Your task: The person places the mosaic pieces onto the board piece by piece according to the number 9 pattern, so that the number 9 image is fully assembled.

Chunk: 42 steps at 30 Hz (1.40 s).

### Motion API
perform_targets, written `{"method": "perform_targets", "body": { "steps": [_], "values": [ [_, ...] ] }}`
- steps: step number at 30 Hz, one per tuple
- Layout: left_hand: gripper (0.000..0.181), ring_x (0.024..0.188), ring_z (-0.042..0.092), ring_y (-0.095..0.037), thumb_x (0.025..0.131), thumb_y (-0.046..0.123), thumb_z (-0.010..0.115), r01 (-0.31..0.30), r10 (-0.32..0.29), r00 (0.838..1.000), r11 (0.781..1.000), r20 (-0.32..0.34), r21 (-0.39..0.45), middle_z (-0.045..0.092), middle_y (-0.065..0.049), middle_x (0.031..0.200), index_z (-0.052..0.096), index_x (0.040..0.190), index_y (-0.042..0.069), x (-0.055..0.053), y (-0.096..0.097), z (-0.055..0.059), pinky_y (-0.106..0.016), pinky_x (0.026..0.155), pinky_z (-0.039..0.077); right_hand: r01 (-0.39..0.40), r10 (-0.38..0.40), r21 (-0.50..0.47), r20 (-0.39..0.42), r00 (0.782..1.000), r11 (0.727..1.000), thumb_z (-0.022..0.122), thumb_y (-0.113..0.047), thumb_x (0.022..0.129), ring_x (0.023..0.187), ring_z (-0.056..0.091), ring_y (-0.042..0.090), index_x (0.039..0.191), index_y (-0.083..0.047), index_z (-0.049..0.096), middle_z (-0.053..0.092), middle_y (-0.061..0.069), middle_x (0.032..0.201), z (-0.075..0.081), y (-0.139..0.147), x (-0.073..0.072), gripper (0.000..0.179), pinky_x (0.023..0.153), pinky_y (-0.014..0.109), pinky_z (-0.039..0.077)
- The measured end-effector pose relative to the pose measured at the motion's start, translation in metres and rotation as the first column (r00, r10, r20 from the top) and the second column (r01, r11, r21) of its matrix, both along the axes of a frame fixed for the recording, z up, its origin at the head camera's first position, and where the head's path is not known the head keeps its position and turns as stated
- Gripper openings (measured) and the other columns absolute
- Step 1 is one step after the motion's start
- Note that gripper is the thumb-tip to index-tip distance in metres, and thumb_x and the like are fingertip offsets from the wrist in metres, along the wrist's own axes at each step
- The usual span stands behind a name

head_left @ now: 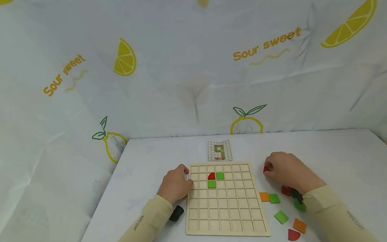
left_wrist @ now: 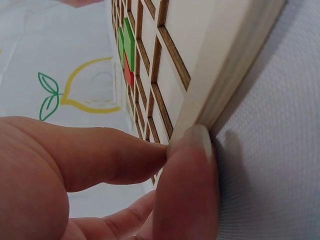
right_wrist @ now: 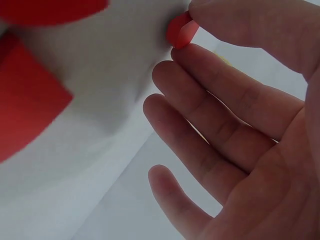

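A person in long beige sleeves sits two hands to a wooden grid board (head_left: 227,213) on a white-covered table. The left hand (head_left: 174,186), fingers loosely bent, touches the board's left edge, with thumb and forefinger spaced apart along it in the head view, apparently to keep the board from sliding. To the board's right, the right hand (head_left: 290,170) pinches a small red tile (head_left: 265,169) between thumb and forefinger, its other fingers extended, a grip that suits so thin a piece; whether the tile is clear of the tablecloth cannot be told. Near the board's far edge, a red quarter-round tile (head_left: 211,176) sits in one square, a green square tile (head_left: 219,175) to its right and another on its near side. A printed pattern card (head_left: 219,151) lies just beyond the board, likely placed there to be read at a glance. Loose orange tiles (head_left: 299,226), along with green and red ones, are scattered near the right forearm, seemingly kept on that side for easy reach.
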<state>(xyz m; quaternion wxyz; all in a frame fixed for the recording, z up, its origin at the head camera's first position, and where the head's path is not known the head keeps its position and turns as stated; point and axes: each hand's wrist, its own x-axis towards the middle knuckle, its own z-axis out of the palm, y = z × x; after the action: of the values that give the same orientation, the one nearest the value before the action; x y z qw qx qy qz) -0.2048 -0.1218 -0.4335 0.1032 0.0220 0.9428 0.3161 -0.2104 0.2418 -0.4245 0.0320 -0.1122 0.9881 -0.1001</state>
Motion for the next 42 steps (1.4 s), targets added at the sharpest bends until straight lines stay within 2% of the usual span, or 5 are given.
{"method": "perform_targets", "body": {
  "steps": [9, 14, 22, 28, 42],
  "values": [
    [0.038, 0.053, 0.061, -0.016, 0.098, 0.013, 0.067, -0.002, 0.002, 1.000, 1.000, -0.004, 0.020, 0.065, -0.004, 0.063, 0.062, 0.134, 0.002, 0.001, -0.002, -0.002, -0.030, 0.057, 0.046, -0.093, 0.093, -0.004, -0.026, 0.995, 0.996, 0.081, -0.018, 0.091, 0.081, 0.059, 0.018, 0.097, -0.008, 0.078, 0.070, 0.002, 0.091, 0.014, -0.028, -0.006, 0.012, 0.078, 0.043, 0.057],
    [0.037, 0.053, 0.061, -0.016, 0.098, 0.014, 0.067, 0.003, -0.003, 1.000, 1.000, -0.008, 0.015, 0.065, -0.004, 0.064, 0.062, 0.133, 0.002, 0.001, -0.001, -0.001, -0.029, 0.057, 0.046, -0.113, 0.113, -0.010, -0.028, 0.993, 0.994, 0.082, -0.021, 0.093, 0.080, 0.059, 0.016, 0.092, -0.012, 0.078, 0.070, 0.000, 0.090, 0.018, -0.050, -0.010, 0.009, 0.075, 0.038, 0.055],
    [0.037, 0.053, 0.060, -0.016, 0.098, 0.014, 0.067, 0.002, -0.002, 1.000, 1.000, -0.013, 0.015, 0.065, -0.004, 0.065, 0.062, 0.133, 0.001, 0.001, 0.000, -0.002, -0.030, 0.057, 0.046, -0.161, 0.160, -0.005, -0.077, 0.984, 0.987, 0.085, -0.022, 0.092, 0.080, 0.061, 0.014, 0.092, -0.013, 0.078, 0.069, -0.001, 0.089, 0.015, -0.078, -0.012, 0.012, 0.080, 0.039, 0.057],
    [0.036, 0.052, 0.058, -0.016, 0.098, 0.013, 0.067, 0.007, -0.007, 1.000, 1.000, -0.026, 0.017, 0.064, -0.004, 0.064, 0.062, 0.131, 0.001, 0.001, -0.001, -0.002, -0.029, 0.056, 0.045, -0.202, 0.201, 0.001, -0.112, 0.973, 0.979, 0.084, -0.019, 0.091, 0.074, 0.055, 0.011, 0.086, -0.015, 0.077, 0.064, -0.005, 0.082, 0.011, -0.094, -0.010, 0.010, 0.080, 0.038, 0.054],
    [0.035, 0.049, 0.057, -0.015, 0.098, 0.013, 0.066, 0.015, -0.014, 0.999, 1.000, -0.042, 0.017, 0.063, -0.003, 0.061, 0.063, 0.130, 0.000, 0.000, -0.001, -0.005, -0.028, 0.053, 0.044, -0.270, 0.279, 0.077, -0.150, 0.949, 0.960, 0.081, -0.012, 0.088, 0.072, 0.052, 0.013, 0.075, -0.018, 0.069, 0.060, -0.006, 0.075, 0.000, -0.108, -0.010, 0.019, 0.089, 0.048, 0.056]
  ]
}}
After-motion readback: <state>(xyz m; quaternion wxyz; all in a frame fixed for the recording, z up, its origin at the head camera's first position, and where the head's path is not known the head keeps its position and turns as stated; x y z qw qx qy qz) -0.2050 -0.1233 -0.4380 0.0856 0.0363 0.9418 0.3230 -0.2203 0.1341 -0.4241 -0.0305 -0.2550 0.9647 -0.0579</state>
